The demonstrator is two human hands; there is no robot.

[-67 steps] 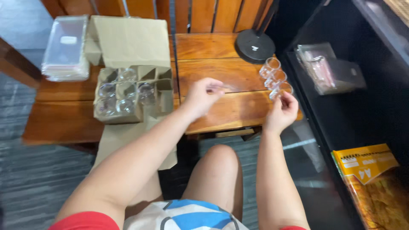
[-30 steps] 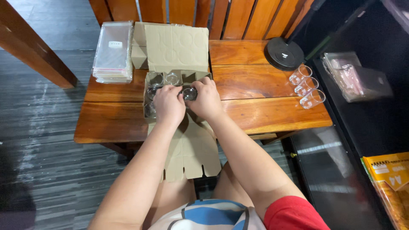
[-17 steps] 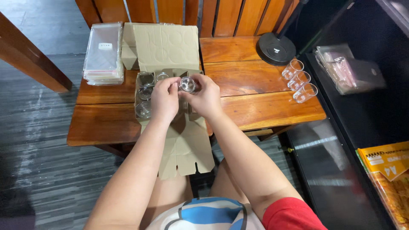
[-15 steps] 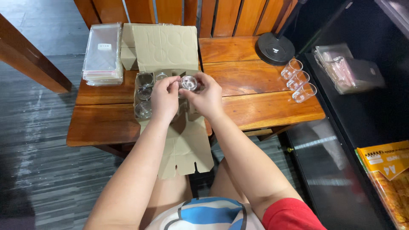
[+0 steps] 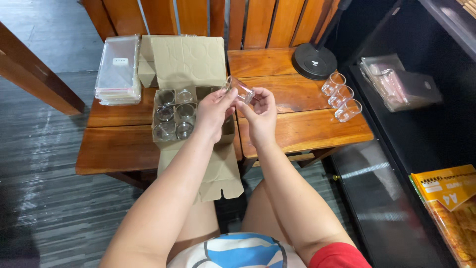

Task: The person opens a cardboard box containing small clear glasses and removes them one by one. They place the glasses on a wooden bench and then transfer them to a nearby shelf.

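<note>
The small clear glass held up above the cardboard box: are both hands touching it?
Touching. The head view shows the left hand and right hand each pinching an end of the clear glass with fingertips.

Small clear glass (image 5: 239, 89) between both hands' fingers (image 5: 229, 97) — above, seemingly, the divided carton (image 5: 168, 141).

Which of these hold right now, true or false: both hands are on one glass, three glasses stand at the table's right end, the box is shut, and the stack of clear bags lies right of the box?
1. Both hands, left hand and right hand, hold one clear glass. True.
2. Three glasses stand in a row near the right end of the wooden table. True.
3. The cardboard box is shut. False: its flaps are open and glasses show in its compartments.
4. The stack of clear bags lies right of the box. False: it lies to the left.
</note>
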